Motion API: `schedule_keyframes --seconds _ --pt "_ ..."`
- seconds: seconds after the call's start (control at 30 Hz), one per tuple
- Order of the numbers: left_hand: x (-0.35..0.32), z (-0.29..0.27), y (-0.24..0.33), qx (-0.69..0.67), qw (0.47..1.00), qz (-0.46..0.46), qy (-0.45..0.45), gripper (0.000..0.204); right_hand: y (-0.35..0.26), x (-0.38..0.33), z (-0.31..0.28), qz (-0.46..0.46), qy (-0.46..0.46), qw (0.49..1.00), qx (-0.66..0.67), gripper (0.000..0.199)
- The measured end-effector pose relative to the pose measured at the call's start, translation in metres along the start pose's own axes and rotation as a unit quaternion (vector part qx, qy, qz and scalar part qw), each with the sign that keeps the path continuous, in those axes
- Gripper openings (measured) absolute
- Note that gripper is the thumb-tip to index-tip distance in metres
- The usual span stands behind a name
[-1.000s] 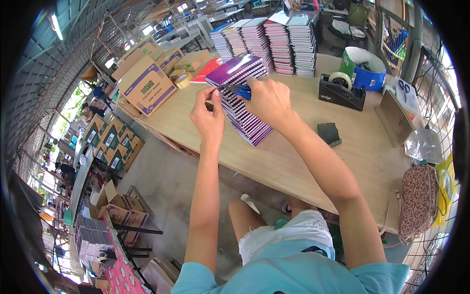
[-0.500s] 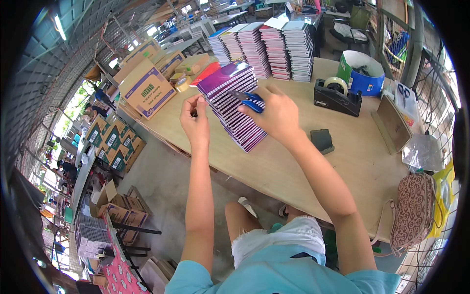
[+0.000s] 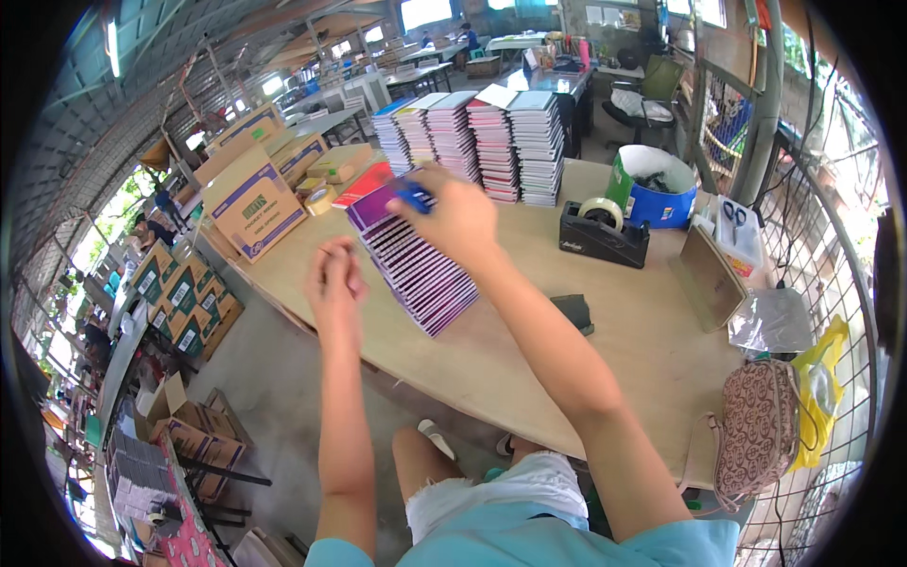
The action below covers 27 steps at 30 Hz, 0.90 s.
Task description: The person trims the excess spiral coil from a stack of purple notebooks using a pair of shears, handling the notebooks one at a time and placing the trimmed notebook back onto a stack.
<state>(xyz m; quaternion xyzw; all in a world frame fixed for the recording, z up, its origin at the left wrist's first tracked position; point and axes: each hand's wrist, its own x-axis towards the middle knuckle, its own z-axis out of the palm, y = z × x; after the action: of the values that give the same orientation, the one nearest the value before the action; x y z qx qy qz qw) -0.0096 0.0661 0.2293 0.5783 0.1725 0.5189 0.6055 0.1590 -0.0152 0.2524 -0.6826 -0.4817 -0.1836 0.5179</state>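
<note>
My right hand (image 3: 456, 219) is closed around blue-handled pliers (image 3: 416, 197) at the top of a tall stack of purple spiral notebooks (image 3: 420, 274). The hand covers part of the top notebook, and the tool's jaws are hidden. White wire bindings face me in rows down the stack's near side. My left hand (image 3: 335, 276) hovers just left of the stack, apart from it, its fingers curled together; whether anything small is in them I cannot make out. A red-covered notebook (image 3: 364, 181) lies behind the purple stack.
Several tall notebook stacks (image 3: 472, 142) stand at the table's far side. Cardboard boxes (image 3: 255, 203) and a tape roll (image 3: 321, 199) sit at left. Rightward are a black tape dispenser (image 3: 603, 236), a blue-green tub (image 3: 661, 194), a small dark block (image 3: 573, 314) and a patterned bag (image 3: 761, 425).
My left hand has drawn back from the notebook bindings, down and left. My right hand with the pliers has moved to the stack's top. The view has shifted.
</note>
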Motion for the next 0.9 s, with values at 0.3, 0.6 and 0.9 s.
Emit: schedule_keyframes --seconds 0.3,0.6,0.9 --pt "-0.072 0.152 -0.180 -0.247 0.732 -0.566 -0.287 0.024 0.130 -0.174 -0.152 0.342 0.253 0.751 0.506 0.048" --pt "0.064 0.491 -0.219 -0.273 0.806 -0.472 -0.230 0.131 0.226 -0.262 -0.167 0.337 0.246 0.601 0.682 0.061" --pt "-0.027 0.381 -0.184 -0.084 0.861 -0.162 -0.475 0.073 0.223 -0.256 -0.170 0.323 0.298 0.520 0.732 0.058"
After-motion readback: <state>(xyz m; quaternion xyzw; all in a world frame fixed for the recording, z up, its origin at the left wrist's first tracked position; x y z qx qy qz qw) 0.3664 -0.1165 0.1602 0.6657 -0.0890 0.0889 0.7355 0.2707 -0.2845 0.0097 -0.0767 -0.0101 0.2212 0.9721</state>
